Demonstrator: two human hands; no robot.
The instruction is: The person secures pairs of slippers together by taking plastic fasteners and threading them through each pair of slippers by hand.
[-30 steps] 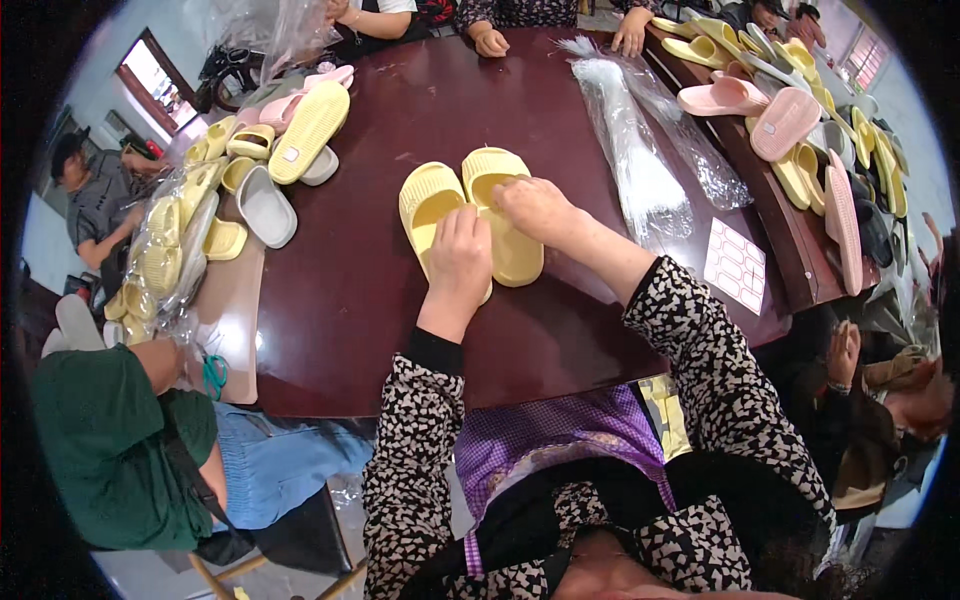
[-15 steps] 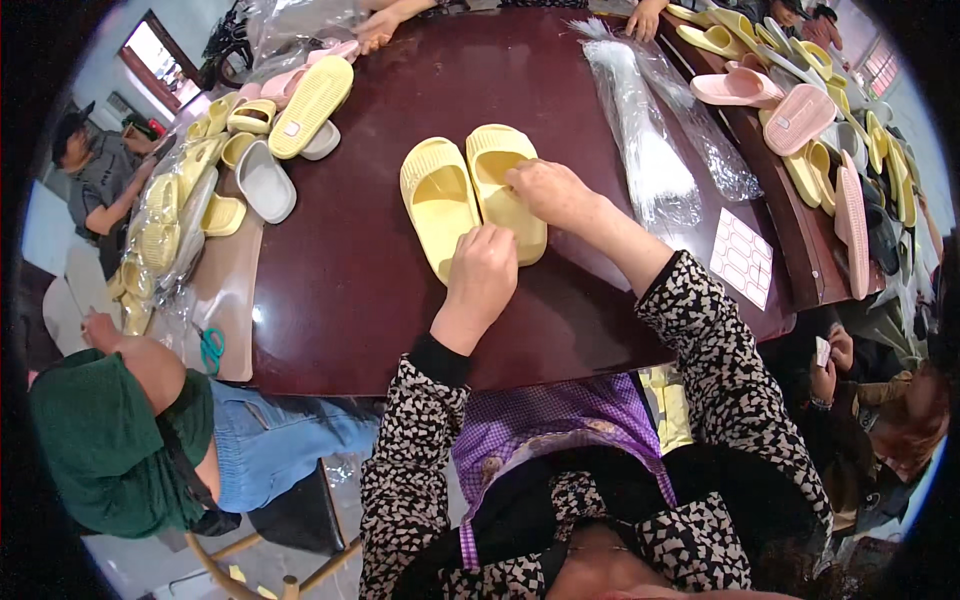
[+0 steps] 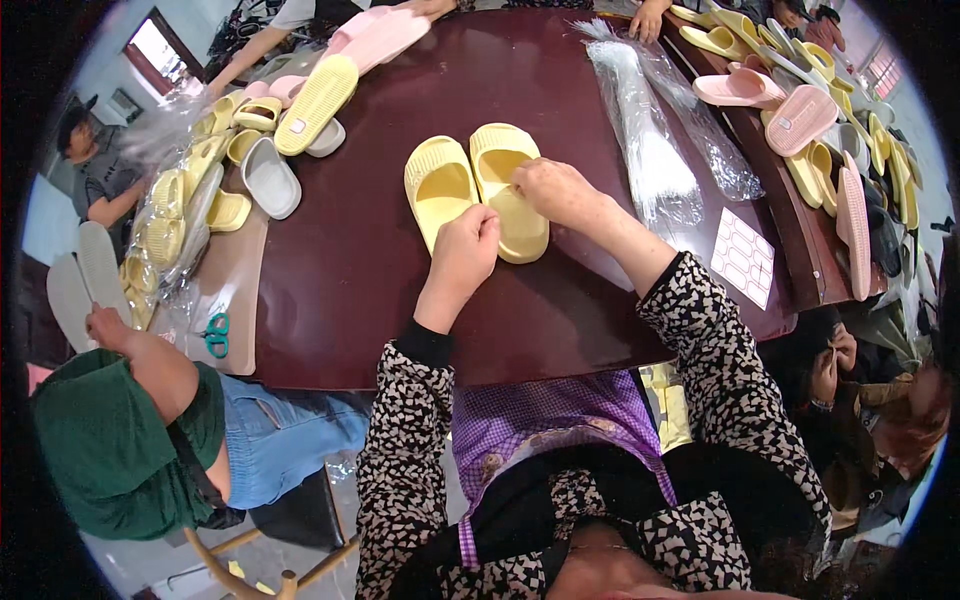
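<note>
A pair of pale yellow slide slippers lies side by side on the dark red table, toes pointing away from me. My left hand [image 3: 462, 255] is closed over the heel part of the left slipper [image 3: 436, 205], hiding some of it, with its thumb on top. Closed fingertips of my right hand [image 3: 560, 192] are at the strap opening of the right slipper [image 3: 520, 225]. Whatever either hand pinches, if anything, is too small or hidden to make out. A white sheet of red-outlined stickers [image 3: 742, 258] lies right of my right forearm.
Clear plastic bags [image 3: 645, 140] lie at the far right. Slippers in several colours crowd the left edge and a right-hand table. Teal scissors [image 3: 216, 335] rest on a board at left. A co-worker beside me holds grey slippers [image 3: 100, 265]; others' hands reach in at the far edge.
My left hand has shifted slightly left, away from my right hand, which stays at the right slipper. Pink slippers now show at the far left, and a co-worker's arm reaches over the clear plastic there.
</note>
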